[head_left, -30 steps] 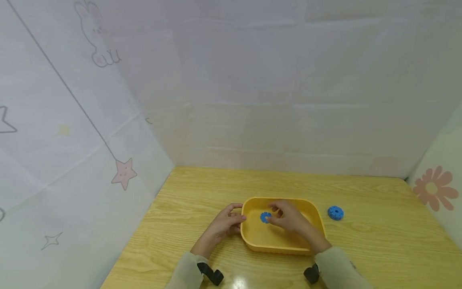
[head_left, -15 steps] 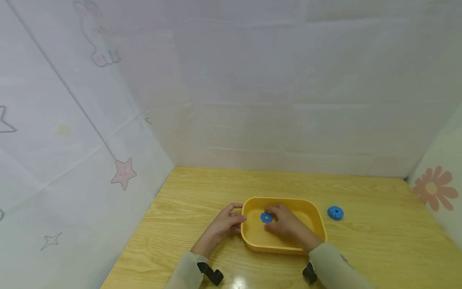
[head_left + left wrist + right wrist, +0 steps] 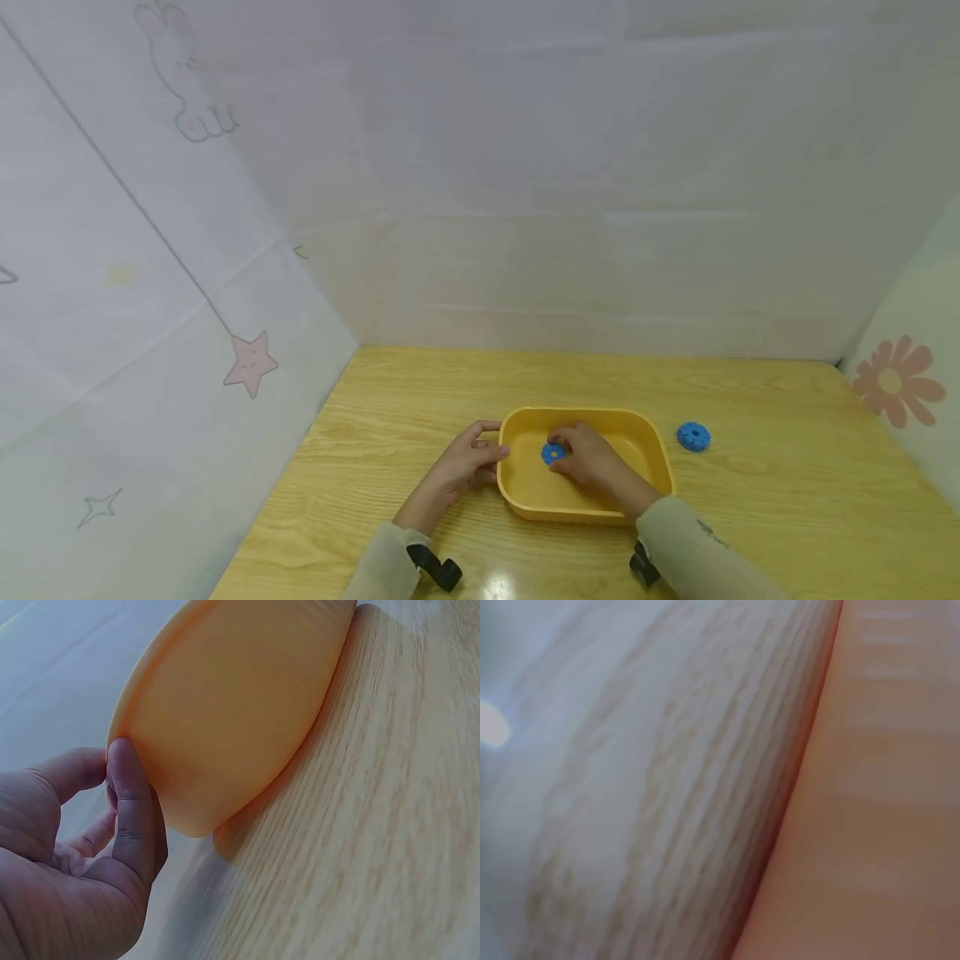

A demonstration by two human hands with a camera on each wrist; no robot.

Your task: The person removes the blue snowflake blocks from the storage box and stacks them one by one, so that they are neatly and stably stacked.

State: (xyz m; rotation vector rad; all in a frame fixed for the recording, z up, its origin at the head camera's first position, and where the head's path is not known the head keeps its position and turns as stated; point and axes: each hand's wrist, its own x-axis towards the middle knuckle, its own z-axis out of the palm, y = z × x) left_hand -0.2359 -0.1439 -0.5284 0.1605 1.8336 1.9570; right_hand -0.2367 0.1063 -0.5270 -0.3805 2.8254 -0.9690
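Note:
A yellow plastic basin (image 3: 525,487) with rounded corners stands on the table. My left hand (image 3: 465,468) pinches its left rim, thumb over the edge; in the left wrist view the left hand (image 3: 97,847) has its fingers against the basin's wall (image 3: 232,712). Inside lies a blue notched disc (image 3: 553,453), flower-shaped with a centre hole. My right hand (image 3: 592,460) reaches into the basin and pinches the disc's right side between thumb and fingers. In the right wrist view only the basin's outer side (image 3: 885,825) and table show; that hand is out of sight there.
A small stack of blue notched discs (image 3: 693,437) sits right of the basin on the wooden table (image 3: 420,383). Printed cloth walls (image 3: 480,208) rise behind the table and at both sides. Black straps with cameras (image 3: 435,568) are on both wrists.
My right hand has lowered to the disc and its thumb and fingers have closed on the disc's edge. The left hand keeps its hold on the rim. The head view has shifted slightly.

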